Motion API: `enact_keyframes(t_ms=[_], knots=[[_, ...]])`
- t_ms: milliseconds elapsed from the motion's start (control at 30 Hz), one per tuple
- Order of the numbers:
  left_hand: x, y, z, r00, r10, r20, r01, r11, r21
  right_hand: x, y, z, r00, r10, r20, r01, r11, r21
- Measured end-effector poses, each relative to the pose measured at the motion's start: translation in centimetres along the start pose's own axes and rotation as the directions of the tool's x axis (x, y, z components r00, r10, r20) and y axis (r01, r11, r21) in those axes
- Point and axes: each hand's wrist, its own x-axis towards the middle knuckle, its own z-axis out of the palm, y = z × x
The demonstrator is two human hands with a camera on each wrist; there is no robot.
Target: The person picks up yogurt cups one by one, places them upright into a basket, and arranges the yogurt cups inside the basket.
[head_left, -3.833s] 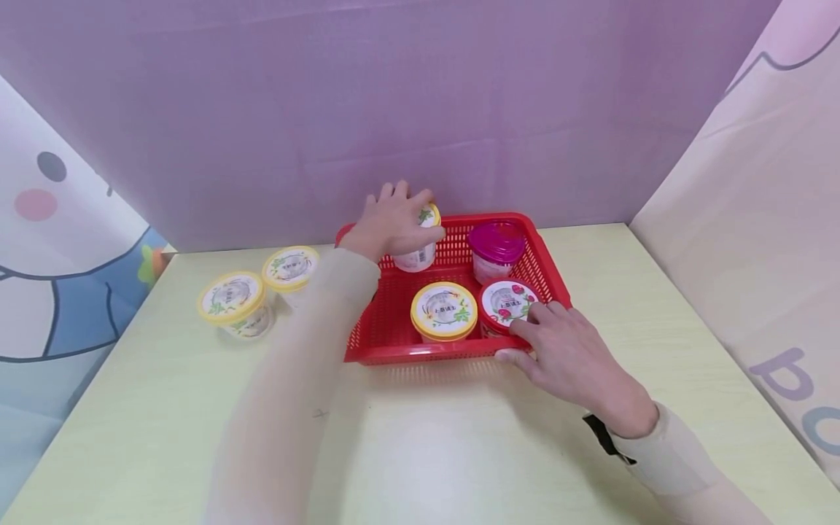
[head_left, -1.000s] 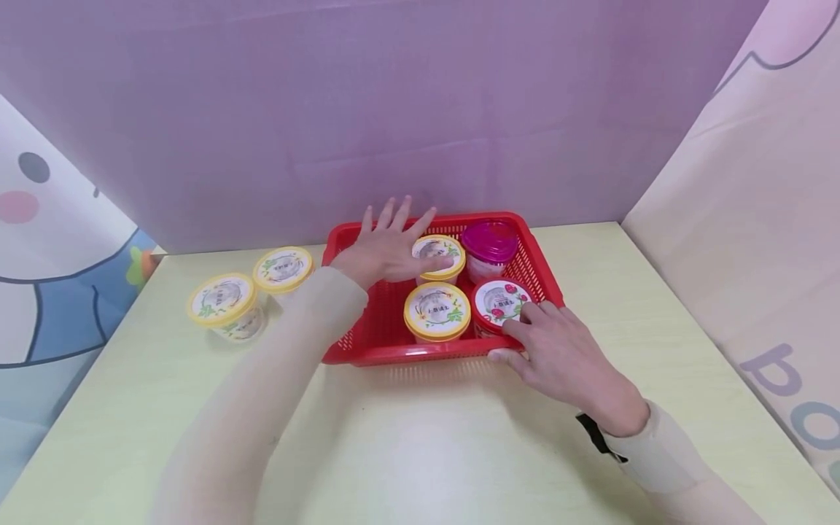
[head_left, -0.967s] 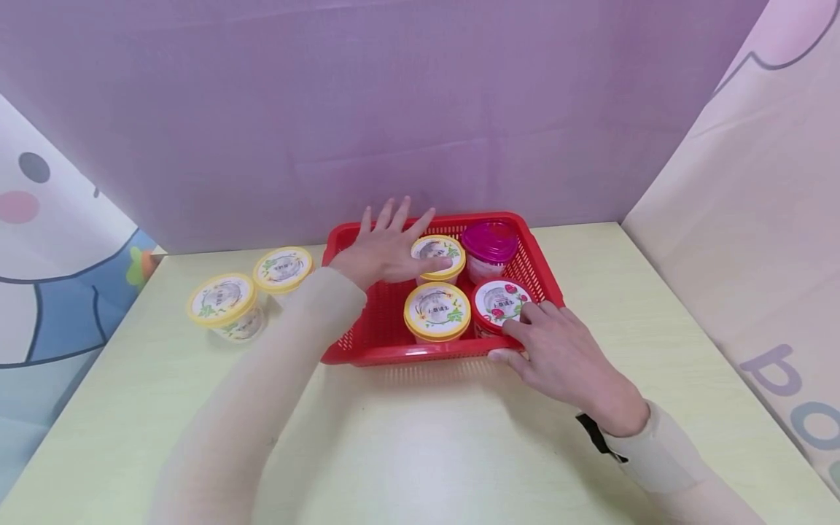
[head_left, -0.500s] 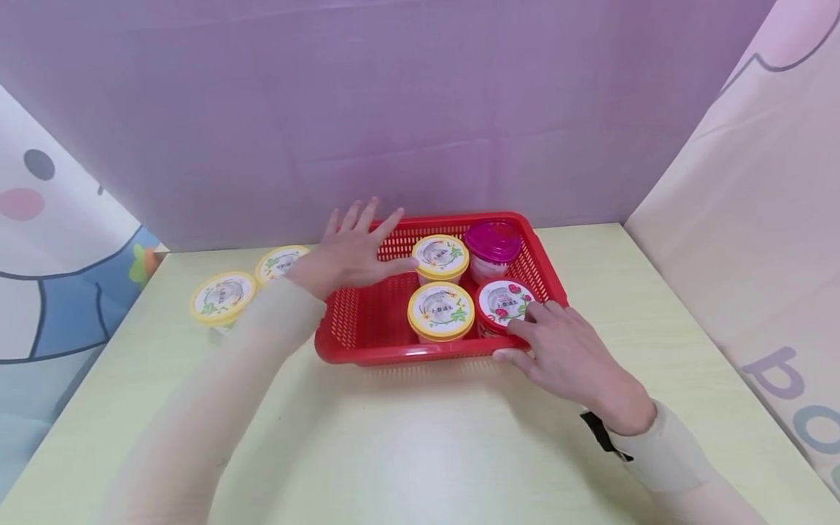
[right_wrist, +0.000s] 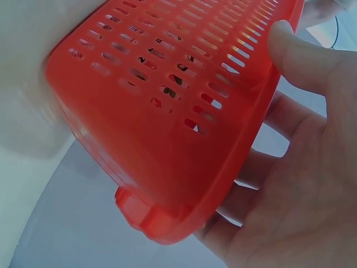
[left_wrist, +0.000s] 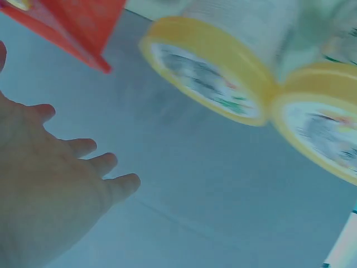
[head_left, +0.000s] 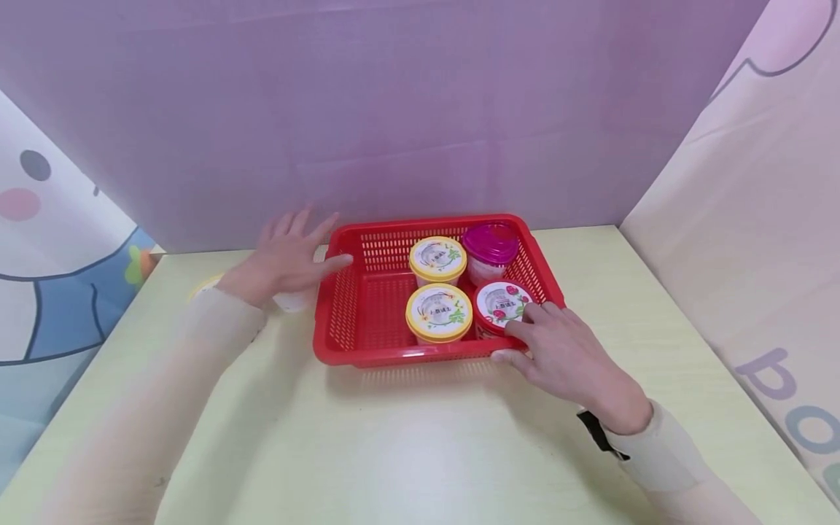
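Purple cloth (head_left: 394, 117) backs the pale table (head_left: 420, 445). From afar, I see the right hand (head_left: 567, 350) gripping the red basket (head_left: 420, 354) by its rim, the left hand (head_left: 285, 259) spread, empty, near two yellow-lidded tubs (left_wrist: 220, 56) outside it: pick-up step, I judge, next needing fingers curled round one.

Left arm (head_left: 138, 408): on my head feed I am seeing it lying stretched forward | Left hand (head_left: 285, 257): its fingers (left_wrist: 103, 162) are standing apart, its thumb (head_left: 335, 264) is pointing to the right | Right arm (head_left: 676, 456): it is slanting inward from the lower right | Right hand (head_left: 569, 354): it is gripping, fingers are curving, thumb is opposing them
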Motion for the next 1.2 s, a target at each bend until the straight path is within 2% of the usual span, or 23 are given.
enact_keyframes(t_ms=[267, 400, 567, 700, 900, 1200], knots=[[-0.5, -3.2, 0.7, 0.999, -0.045, 0.021, 0.046, 0.998, -0.040, 0.1, 0.1, 0.2, 1.000, 0.002, 0.011, -0.002, 1.000, -0.008], [-0.5, -4.2, 1.1, 0.995, -0.093, 0.033, 0.095, 0.994, -0.053, 0.1, 0.0, 0.2, 1.000, 0.012, 0.015, -0.012, 1.000, -0.004], [-0.4, -5.1, 1.8, 0.991, -0.121, 0.054, 0.124, 0.990, -0.066, 0.1, -0.1, 0.3, 1.000, 0.017, 0.014, -0.017, 1.000, -0.006], [0.0, -5.4, 2.5, 0.989, -0.132, 0.072, 0.137, 0.988, -0.065, 0.1, 0.0, 0.3, 1.000, 0.014, 0.011, -0.013, 1.000, -0.011], [0.3, -5.2, 3.2, 0.987, -0.129, 0.094, 0.135, 0.989, -0.061, 0.1, -0.1, 0.4, 1.000, 0.009, 0.009, -0.009, 1.000, -0.015], [0.9, -4.7, 3.9, 0.978, -0.173, 0.112, 0.181, 0.981, -0.062, 0.1, -0.1, 0.3, 1.000, 0.014, 0.011, -0.014, 1.000, -0.014]])
